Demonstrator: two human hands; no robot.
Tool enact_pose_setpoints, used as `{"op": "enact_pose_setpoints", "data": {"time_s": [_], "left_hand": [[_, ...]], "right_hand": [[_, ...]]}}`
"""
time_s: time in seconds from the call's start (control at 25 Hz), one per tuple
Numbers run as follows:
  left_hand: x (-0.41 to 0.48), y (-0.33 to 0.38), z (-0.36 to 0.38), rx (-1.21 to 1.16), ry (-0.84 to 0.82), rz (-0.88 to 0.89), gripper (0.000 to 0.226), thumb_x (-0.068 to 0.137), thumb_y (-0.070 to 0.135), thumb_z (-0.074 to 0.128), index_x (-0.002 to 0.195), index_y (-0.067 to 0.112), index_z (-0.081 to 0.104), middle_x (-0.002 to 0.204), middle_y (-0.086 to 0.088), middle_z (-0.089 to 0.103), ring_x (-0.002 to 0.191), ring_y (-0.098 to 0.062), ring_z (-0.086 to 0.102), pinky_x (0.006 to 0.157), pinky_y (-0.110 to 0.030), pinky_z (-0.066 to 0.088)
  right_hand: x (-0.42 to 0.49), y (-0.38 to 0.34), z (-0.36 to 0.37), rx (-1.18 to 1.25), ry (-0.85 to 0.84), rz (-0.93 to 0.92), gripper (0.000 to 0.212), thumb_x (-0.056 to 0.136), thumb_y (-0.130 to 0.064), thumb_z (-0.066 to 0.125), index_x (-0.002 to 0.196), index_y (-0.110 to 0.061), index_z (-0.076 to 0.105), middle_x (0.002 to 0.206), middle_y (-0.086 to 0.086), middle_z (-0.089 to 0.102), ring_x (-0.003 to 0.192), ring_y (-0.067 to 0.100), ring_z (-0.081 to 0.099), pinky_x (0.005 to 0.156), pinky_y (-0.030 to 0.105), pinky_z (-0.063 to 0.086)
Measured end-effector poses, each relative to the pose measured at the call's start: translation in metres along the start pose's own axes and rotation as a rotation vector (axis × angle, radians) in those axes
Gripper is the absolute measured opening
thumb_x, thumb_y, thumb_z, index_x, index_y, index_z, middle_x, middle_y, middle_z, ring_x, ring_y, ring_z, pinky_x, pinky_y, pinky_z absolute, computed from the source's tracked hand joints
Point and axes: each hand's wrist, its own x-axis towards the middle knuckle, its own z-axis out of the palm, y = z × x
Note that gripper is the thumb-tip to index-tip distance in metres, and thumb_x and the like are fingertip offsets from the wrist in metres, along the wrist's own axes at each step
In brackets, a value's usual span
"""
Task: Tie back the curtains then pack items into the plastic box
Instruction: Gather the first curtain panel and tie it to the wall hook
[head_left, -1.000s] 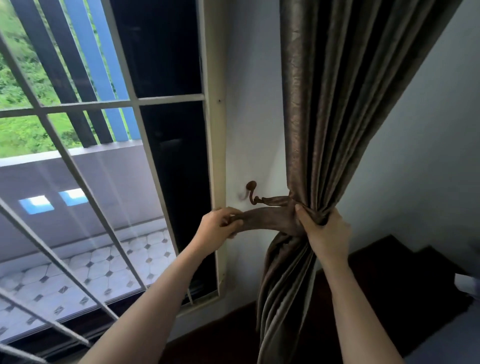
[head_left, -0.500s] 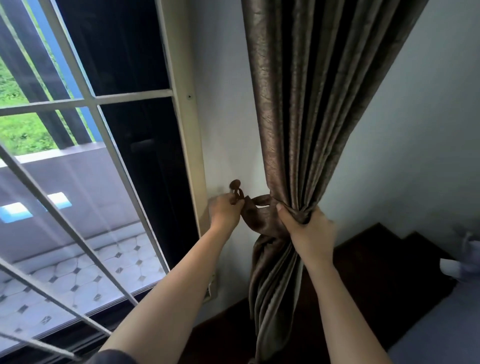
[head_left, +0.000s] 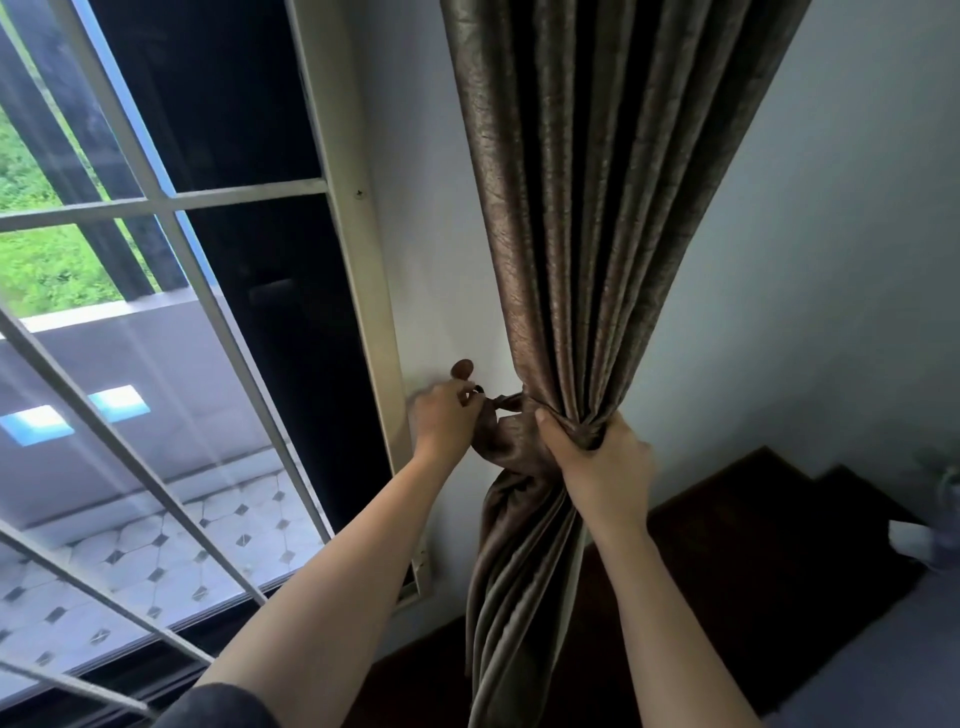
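A brown pleated curtain (head_left: 587, 208) hangs against the white wall, gathered at waist height. A matching fabric tieback (head_left: 506, 434) wraps round the gathered folds. My right hand (head_left: 597, 457) grips the bunched curtain and tieback from the right. My left hand (head_left: 447, 415) pinches the tieback's end loop at the brown wall hook (head_left: 462, 370), just left of the curtain. Whether the loop sits on the hook is hidden by my fingers. The plastic box is not in view.
A large window with a white frame (head_left: 358, 291) and slanted bars fills the left side, a tiled balcony beyond it. Dark wooden steps (head_left: 753, 519) descend at lower right. A pale object (head_left: 924, 540) lies at the right edge.
My left hand has carried the tieback end up and right to the hook. The right hand keeps its grip on the gathered curtain. The camera has shifted closer and rightward.
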Motion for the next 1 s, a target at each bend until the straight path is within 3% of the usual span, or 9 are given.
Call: {"op": "enact_pose_setpoints", "data": {"time_s": [0.16,0.28,0.4,0.52,0.6,0.68,0.76,0.92,1.0], "left_hand": [[0.003,-0.005,0.007,0.137,-0.004,0.035,0.022,0.087,0.021,0.06,0.104,0.014,0.072,0.101,-0.008,0.072,0.095,-0.025,0.065,0.086,-0.033,0.05],[0.008,-0.015,0.012,0.072,-0.015,0.008,0.022,0.083,0.018,0.064,0.102,0.013,0.073,0.099,-0.009,0.073,0.092,-0.026,0.066,0.083,-0.034,0.053],[0.013,-0.027,0.014,0.053,-0.062,-0.025,0.023,0.084,0.022,0.065,0.104,0.013,0.072,0.101,-0.011,0.071,0.092,-0.025,0.065,0.081,-0.031,0.05],[-0.001,-0.03,0.007,-0.035,-0.094,0.032,0.024,0.09,0.02,0.061,0.109,0.01,0.07,0.104,-0.008,0.071,0.082,-0.013,0.059,0.073,-0.017,0.042],[-0.022,-0.038,0.0,-0.064,-0.136,0.048,0.028,0.095,0.017,0.052,0.118,0.013,0.065,0.098,-0.006,0.072,0.08,-0.012,0.063,0.077,-0.023,0.048],[-0.053,-0.054,-0.01,-0.297,-0.226,-0.015,0.04,0.09,0.006,0.048,0.128,0.014,0.055,0.099,-0.005,0.07,0.086,-0.016,0.067,0.078,-0.031,0.053],[-0.086,-0.071,-0.02,-0.511,-0.328,-0.074,0.053,0.073,0.003,0.052,0.124,0.016,0.055,0.103,-0.006,0.068,0.091,-0.017,0.066,0.078,-0.03,0.054],[-0.116,-0.095,-0.028,-0.216,-0.289,0.136,0.022,0.071,0.021,0.057,0.092,0.026,0.059,0.084,0.008,0.065,0.078,-0.007,0.062,0.074,-0.026,0.054],[-0.118,-0.101,-0.031,-0.04,-0.192,0.151,0.005,0.08,0.018,0.055,0.084,0.017,0.054,0.073,0.005,0.06,0.066,-0.014,0.058,0.061,-0.022,0.047]], "right_hand": [[-0.002,-0.001,0.004,0.0,-0.021,-0.003,0.048,0.074,-0.049,0.07,0.102,-0.011,0.064,0.09,0.006,0.071,0.086,0.027,0.065,0.082,0.032,0.05],[-0.003,0.0,0.007,0.01,-0.041,-0.015,0.049,0.074,-0.051,0.069,0.103,-0.011,0.064,0.091,0.004,0.071,0.086,0.024,0.066,0.083,0.033,0.053],[-0.004,-0.002,0.014,-0.007,-0.074,-0.04,0.052,0.075,-0.052,0.069,0.106,-0.012,0.064,0.093,0.003,0.071,0.087,0.022,0.065,0.081,0.022,0.045],[-0.008,-0.003,0.017,-0.039,-0.096,-0.087,0.052,0.075,-0.052,0.069,0.106,-0.011,0.064,0.093,0.002,0.071,0.086,0.021,0.065,0.076,0.018,0.04],[-0.013,0.001,0.017,-0.044,-0.097,-0.16,0.052,0.073,-0.052,0.071,0.104,-0.011,0.064,0.088,0.001,0.072,0.081,0.019,0.066,0.074,0.016,0.041],[-0.018,0.004,0.017,0.003,-0.147,-0.226,0.056,0.07,-0.054,0.073,0.106,-0.012,0.064,0.083,-0.006,0.069,0.075,0.011,0.063,0.069,0.005,0.039],[-0.025,0.008,0.018,0.136,-0.289,-0.253,0.067,0.065,-0.057,0.072,0.115,-0.014,0.059,0.086,-0.017,0.064,0.077,0.001,0.06,0.067,-0.003,0.039],[-0.055,0.038,0.036,0.228,-0.56,-0.164,0.095,0.068,-0.032,0.081,0.143,-0.028,0.024,0.113,-0.023,0.052,0.1,-0.008,0.055,0.087,0.005,0.044],[-0.073,0.056,0.051,0.157,-0.549,-0.127,0.076,0.074,-0.026,0.077,0.136,-0.028,0.033,0.113,-0.019,0.052,0.104,-0.001,0.055,0.096,0.02,0.048]]}}
